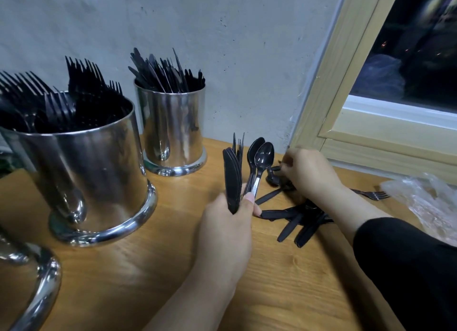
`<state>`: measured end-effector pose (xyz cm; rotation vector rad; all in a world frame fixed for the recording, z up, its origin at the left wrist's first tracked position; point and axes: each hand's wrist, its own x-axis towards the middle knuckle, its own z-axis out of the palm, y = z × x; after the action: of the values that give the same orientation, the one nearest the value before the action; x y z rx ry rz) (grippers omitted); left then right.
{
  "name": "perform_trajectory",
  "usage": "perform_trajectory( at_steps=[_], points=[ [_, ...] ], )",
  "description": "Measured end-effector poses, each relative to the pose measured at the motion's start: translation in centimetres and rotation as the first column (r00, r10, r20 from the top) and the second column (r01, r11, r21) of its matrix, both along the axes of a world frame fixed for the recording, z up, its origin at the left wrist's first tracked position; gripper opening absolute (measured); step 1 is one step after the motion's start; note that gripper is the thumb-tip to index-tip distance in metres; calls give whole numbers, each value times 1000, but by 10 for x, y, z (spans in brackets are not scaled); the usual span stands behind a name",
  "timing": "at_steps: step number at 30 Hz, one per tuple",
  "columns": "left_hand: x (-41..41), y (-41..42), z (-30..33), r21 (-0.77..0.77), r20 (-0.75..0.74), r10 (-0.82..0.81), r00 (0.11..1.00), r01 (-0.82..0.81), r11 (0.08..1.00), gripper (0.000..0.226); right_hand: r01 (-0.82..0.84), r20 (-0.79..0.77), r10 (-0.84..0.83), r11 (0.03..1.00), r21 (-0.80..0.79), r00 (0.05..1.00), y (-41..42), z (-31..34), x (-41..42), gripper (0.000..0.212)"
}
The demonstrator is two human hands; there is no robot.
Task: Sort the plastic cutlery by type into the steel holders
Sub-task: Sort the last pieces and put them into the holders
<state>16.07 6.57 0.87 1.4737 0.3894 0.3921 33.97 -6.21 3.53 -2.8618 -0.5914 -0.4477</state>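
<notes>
Left hand point(228, 221) grips sorted cutlery point(247, 167); right hand point(309, 172) picks from pile point(294, 217).

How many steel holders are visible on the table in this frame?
3. A large shiny steel holder of black forks at left, a smaller steel holder of black knives by the wall, and one cropped steel holder base bottom left; others may be off-frame.

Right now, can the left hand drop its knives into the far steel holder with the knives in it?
Probably yes. The left hand grips its knives upright alongside spoons, and bare table lies between it and the knife holder. The holder's top is crowded, and the spoons would have to stay back.
</notes>
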Motion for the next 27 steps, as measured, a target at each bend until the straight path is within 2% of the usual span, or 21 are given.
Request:
perform_trajectory(
  at_steps=[2,4,7,9,12,16,19,21,27],
  points=[
    [0,0,1,8,9,18,1000,-18,1000,22,-96,126,75,981,166,989,-2,15,-10,13],
    [-1,0,2,24,21,53,998,-54,998,25,-139,183,68,902,409,981,-3,40,-28,16],
    [-2,0,6,95,58,95,994,-100,990,21,-103,99,45,685,721,994,-3,70,-67,20],
    [-3,0,7,143,80,119,990,-130,981,21,-44,-35,135,536,843,990,-1,70,-95,19],
    [-6,-3,6,275,71,109,991,-125,953,20,71,-174,221,409,910,960,3,48,-122,21],
    [-7,-7,1,413,82,54,995,-83,907,15,162,-209,248,197,967,946,5,27,-126,27],
    [-8,-9,0,488,90,10,996,-53,871,16,208,-223,233,89,974,946,6,25,-123,23],
    [-8,-10,0,509,68,-14,998,-22,861,19,205,-213,217,62,977,952,6,24,-123,21],
    [-8,-9,2,543,31,-52,998,27,840,19,221,-229,187,61,973,955,9,21,-127,24]
  ],
)
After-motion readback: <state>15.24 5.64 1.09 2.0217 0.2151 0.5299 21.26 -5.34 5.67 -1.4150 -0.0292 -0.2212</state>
